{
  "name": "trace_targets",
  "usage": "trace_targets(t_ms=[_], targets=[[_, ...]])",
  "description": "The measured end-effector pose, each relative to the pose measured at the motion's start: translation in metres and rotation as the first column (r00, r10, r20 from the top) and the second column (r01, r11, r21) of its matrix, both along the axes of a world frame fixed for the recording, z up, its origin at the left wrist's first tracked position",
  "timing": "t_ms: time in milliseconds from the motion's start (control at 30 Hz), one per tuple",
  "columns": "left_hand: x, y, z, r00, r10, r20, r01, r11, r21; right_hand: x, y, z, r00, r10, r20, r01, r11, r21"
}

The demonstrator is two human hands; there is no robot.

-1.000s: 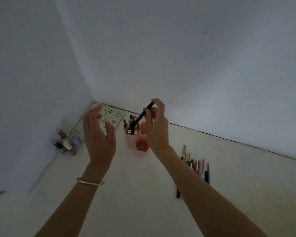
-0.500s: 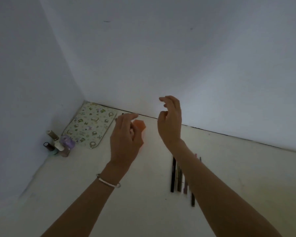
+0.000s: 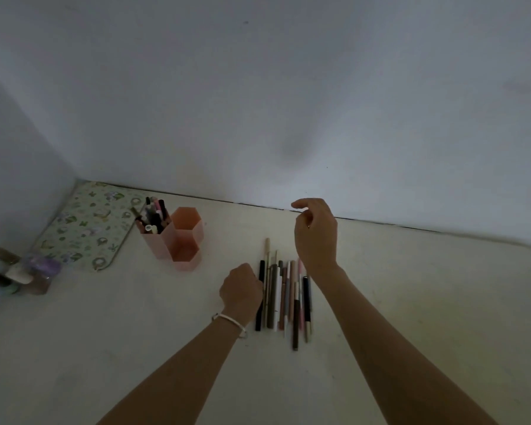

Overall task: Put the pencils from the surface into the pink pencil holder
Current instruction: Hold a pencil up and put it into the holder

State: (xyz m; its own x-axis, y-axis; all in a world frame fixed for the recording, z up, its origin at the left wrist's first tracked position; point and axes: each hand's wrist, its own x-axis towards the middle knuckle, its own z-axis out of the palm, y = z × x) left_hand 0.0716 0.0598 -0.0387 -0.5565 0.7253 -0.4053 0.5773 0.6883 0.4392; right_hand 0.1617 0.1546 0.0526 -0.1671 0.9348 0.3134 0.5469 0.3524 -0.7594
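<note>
The left hand (image 3: 241, 289) hides its own fingers; any grip on the pencils (image 3: 284, 297) is unclear. Bottles (image 3: 19, 271) at the bench's left edge are blurred.

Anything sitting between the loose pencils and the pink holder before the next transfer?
Nothing visible. Bare surface separates the pencils from the pink pencil holder, up and to their left. The left hand sits at the row's left edge; the right hand hovers above it.
</note>
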Motion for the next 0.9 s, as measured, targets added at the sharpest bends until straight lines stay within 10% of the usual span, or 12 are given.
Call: trace_targets(t_ms=[433, 633, 900], targets=[[0.003, 0.013, 0.004, 0.995, -0.053, -0.080, 0.050, 0.998, -0.038, -0.005, 0.005, -0.024, 0.999, 0.043, -0.006, -0.044, 0.994, -0.099], [-0.043, 0.015, 0.054, 0.988, 0.079, 0.132, -0.121, 0.931, 0.345, -0.019, 0.020, -0.040, 0.983, 0.053, 0.175, -0.002, 0.960, -0.279], [-0.089, 0.000, 0.116, 0.958, 0.183, 0.220, -0.284, 0.684, 0.671, -0.046, 0.015, -0.072, 0.565, 0.316, 0.762, -0.027, 0.930, -0.366]])
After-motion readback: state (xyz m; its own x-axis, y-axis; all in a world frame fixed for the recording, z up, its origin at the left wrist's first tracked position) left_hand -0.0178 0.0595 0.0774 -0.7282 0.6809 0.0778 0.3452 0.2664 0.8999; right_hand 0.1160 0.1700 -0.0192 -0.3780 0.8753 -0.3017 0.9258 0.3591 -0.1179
